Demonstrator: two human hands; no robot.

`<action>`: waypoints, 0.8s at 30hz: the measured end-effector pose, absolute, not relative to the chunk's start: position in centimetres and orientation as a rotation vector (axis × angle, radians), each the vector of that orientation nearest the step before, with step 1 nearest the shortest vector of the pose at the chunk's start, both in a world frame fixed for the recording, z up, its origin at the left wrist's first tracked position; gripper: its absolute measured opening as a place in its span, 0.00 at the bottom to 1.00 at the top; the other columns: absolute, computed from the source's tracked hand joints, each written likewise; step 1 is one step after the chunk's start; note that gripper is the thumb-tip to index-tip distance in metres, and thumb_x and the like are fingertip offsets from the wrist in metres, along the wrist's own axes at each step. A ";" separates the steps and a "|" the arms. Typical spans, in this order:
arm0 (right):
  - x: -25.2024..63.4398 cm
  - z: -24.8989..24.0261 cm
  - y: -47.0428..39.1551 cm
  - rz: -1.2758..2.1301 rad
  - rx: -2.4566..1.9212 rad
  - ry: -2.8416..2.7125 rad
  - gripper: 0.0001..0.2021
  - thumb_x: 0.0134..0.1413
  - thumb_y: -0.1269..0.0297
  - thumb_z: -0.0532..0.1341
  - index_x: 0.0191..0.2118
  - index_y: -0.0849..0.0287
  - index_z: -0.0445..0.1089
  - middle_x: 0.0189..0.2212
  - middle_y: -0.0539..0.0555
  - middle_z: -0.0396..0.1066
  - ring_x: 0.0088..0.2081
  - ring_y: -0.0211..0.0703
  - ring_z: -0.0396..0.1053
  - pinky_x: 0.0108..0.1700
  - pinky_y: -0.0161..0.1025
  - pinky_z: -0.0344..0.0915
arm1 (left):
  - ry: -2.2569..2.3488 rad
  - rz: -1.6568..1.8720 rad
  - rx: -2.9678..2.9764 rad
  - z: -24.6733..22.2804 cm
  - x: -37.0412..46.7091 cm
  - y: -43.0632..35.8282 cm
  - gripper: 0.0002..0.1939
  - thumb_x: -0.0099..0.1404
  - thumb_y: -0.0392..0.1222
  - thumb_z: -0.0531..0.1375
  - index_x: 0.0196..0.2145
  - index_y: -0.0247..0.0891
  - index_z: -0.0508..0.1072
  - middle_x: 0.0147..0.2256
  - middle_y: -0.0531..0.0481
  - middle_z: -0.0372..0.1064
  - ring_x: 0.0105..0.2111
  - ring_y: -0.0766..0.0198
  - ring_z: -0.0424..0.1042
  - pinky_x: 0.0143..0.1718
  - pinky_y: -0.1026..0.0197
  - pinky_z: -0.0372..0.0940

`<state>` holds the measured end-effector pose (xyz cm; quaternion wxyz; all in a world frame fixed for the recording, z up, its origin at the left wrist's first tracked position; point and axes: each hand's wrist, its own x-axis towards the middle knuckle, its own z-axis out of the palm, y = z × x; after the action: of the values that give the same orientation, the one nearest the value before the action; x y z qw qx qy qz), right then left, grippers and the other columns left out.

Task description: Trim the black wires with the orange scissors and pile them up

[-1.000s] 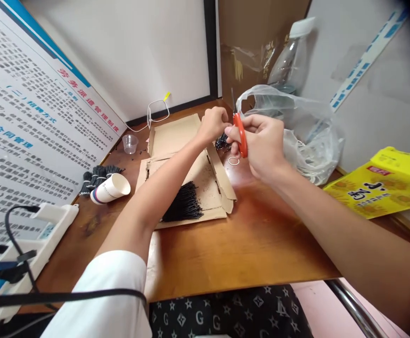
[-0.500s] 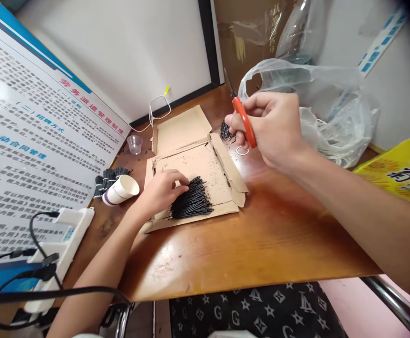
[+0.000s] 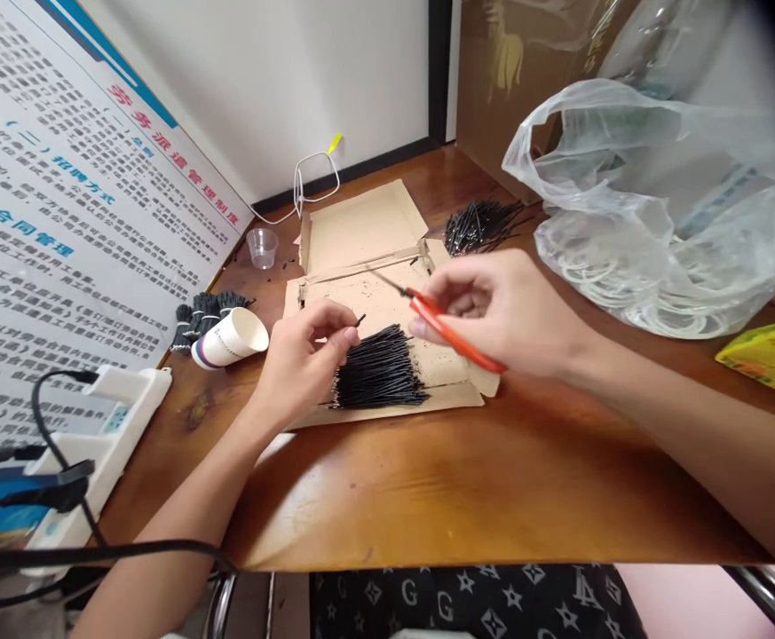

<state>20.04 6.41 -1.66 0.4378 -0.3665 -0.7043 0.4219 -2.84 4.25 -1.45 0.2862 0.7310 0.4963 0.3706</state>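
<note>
Between thumb and fingers my left hand [image 3: 307, 351] pinches a thin black stick-like piece [image 3: 360, 320], its short end poking out to the right. My right hand [image 3: 494, 311] grips red-handled scissors [image 3: 450, 333], whose dark blades point left, above the cardboard and apart from the left hand. Below both hands a neat pile of thin black sticks [image 3: 382, 368] lies on the opened flat cardboard box [image 3: 334, 286]. Small black bits are scattered over the cardboard. Whether the scissor blades are parted is hard to make out.
Behind the box lies a loose heap of black strands [image 3: 484, 226]. A clear plastic bag [image 3: 627, 231] with white loops stands right, by a yellow packet [image 3: 773, 359]. To the left are a tipped paper cup [image 3: 231, 339], tied black bundles [image 3: 204, 318], a plastic cup [image 3: 263, 248] and a power strip [image 3: 104, 453].
My left hand has lifted off the pile with a thin black piece in its pinch. The scissors in my right hand have come down and left, blades now pointing left. The view has shifted.
</note>
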 end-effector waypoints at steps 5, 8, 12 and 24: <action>19.6 -1.9 5.3 0.583 -0.916 -2.069 0.09 0.52 0.64 0.65 0.23 0.57 0.69 0.17 0.48 0.64 0.19 0.35 0.55 0.25 0.40 0.50 | 1.208 1.189 1.848 -1.0 -2.2 3.0 0.06 0.68 0.41 0.62 0.35 0.36 0.72 0.27 0.50 0.71 0.18 0.71 0.66 0.12 0.70 0.59; 19.8 -1.8 5.0 0.333 -0.854 -2.123 0.10 0.54 0.66 0.62 0.23 0.57 0.69 0.16 0.48 0.62 0.19 0.36 0.54 0.25 0.41 0.49 | 1.173 1.291 1.891 -0.8 -2.0 2.4 0.05 0.69 0.40 0.62 0.37 0.36 0.73 0.28 0.50 0.72 0.19 0.72 0.67 0.15 0.70 0.61; 19.8 -1.9 4.9 0.199 -0.780 -2.136 0.10 0.54 0.67 0.62 0.22 0.57 0.69 0.15 0.48 0.61 0.19 0.36 0.53 0.25 0.40 0.51 | 1.144 1.355 1.958 -0.8 -2.0 2.2 0.04 0.70 0.38 0.61 0.37 0.36 0.74 0.30 0.50 0.73 0.20 0.72 0.68 0.16 0.69 0.63; 19.8 -1.8 4.7 0.178 -0.760 -2.092 0.10 0.54 0.67 0.62 0.23 0.57 0.69 0.15 0.48 0.61 0.18 0.35 0.53 0.24 0.39 0.50 | 1.128 1.342 2.036 -1.3 -2.5 2.2 0.03 0.71 0.37 0.61 0.39 0.37 0.75 0.32 0.50 0.74 0.22 0.71 0.70 0.17 0.68 0.64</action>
<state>19.76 4.65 -1.81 0.4390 -0.3058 -0.8418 0.0716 -2.51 2.17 -1.31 0.2254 0.7384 0.4090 0.4865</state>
